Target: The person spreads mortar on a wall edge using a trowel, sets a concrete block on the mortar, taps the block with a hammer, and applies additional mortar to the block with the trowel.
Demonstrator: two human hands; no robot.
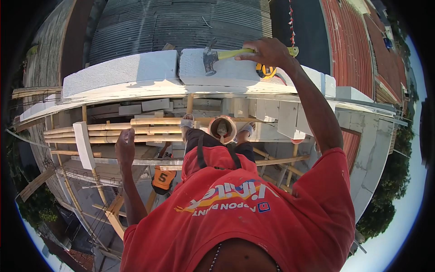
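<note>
My right hand is closed round the yellow-green handle of a claw hammer. The hammer's grey head is over the left end of a white block on top of the wall. Below my right hand, a yellow and black tape measure sits on the same block run. My left hand is raised over bamboo poles, fingers curled in; anything inside them is hidden. Another white block lies to the left, with a narrow joint between the two.
Between my feet stands a round bucket with some grey material inside. Bamboo poles form the scaffold under me, and a narrow white block leans at its left. Below, a person in an orange shirt is at a lower level. Corrugated roofing lies beyond the wall.
</note>
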